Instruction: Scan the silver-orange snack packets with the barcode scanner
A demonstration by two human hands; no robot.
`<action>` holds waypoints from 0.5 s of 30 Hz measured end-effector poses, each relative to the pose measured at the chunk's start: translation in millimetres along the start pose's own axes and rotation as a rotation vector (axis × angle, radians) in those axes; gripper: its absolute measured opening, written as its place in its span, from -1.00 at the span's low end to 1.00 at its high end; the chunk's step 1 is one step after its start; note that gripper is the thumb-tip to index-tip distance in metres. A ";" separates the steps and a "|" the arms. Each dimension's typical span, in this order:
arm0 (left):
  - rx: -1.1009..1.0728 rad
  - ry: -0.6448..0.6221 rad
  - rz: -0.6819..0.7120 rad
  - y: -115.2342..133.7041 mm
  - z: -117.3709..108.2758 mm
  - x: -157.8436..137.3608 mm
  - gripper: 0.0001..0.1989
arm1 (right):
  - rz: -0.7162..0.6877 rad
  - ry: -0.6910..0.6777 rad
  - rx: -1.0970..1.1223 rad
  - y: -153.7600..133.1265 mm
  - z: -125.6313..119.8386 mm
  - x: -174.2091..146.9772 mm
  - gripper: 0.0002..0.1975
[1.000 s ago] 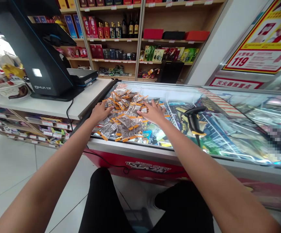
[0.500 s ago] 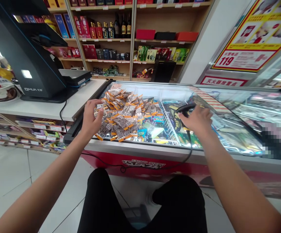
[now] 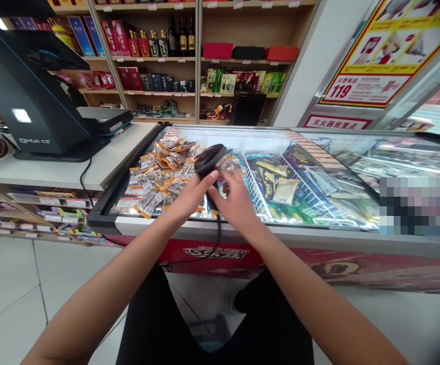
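— The fingers (image 3: 230, 177) of the right hand (image 3: 238, 200) are curled in close together, and with the thumb they pinch the grip of the scanner (image 3: 209, 158). What about the left hand (image 3: 196, 193)?

— Closed on it from the other side, thumb laid against the grip just below the head. Its other fingers are mostly hidden, so I can't tell how far they wrap

— And where is the scanner, exactly?

— Between the two hands, over the glass top of the freezer (image 3: 280, 229), at the right part of the heap of packets (image 3: 149, 200). Whether it grazes any of them I can't tell

— How does it look up close?

— Black and smooth, plastic by the look of it: a broad, rounded head on a slimmer grip. A thin, bendy cord (image 3: 218, 237) leaves the bottom and droops in a curve across the glossy red front. The packets are quite different, crinkled see-through film with orange edges, small and flattish, lying at all angles

— Which way does it point?

— Head end away from the person, leaning slightly left; cord end back toward the body. So its long axis runs roughly from the near edge of the freezer to the far one. Which way the scanning window faces, I can't see
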State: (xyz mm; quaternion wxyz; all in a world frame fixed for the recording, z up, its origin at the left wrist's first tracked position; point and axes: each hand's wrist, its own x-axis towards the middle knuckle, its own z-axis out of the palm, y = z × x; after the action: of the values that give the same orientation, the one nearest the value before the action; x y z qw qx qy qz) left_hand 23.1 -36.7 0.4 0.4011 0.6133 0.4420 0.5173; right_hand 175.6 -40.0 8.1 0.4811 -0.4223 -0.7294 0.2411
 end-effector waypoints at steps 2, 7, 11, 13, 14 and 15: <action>-0.143 0.131 -0.033 -1.7 2.5 4.0 -0.60 | -0.079 -0.094 0.066 -8.3 8.9 3.1 -0.50; -0.443 0.227 -0.169 14.8 -14.6 16.7 -0.66 | 0.044 -0.114 0.101 45.0 -25.3 57.4 -0.69; -0.605 0.010 -0.231 26.4 -20.8 48.8 -0.67 | 0.350 0.135 -0.251 120.0 -58.7 120.7 -0.79; -0.626 -0.093 -0.255 25.2 -16.7 69.1 -0.64 | 0.456 0.014 -0.316 145.0 -62.4 139.6 -0.73; -0.623 -0.134 -0.254 23.3 -13.8 78.4 -0.65 | 0.476 -0.044 -0.310 152.6 -61.3 144.4 -0.70; -0.614 -0.168 -0.244 20.9 -10.9 86.4 -0.65 | 0.476 -0.089 -0.291 157.3 -59.0 146.5 -0.68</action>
State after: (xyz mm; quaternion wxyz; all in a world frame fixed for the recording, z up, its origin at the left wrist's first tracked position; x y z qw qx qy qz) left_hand 21.3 40.4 46.1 0.6610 0.4468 0.3014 0.5220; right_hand 263.0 163.9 -13.3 0.3129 -0.6354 -0.6571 0.2581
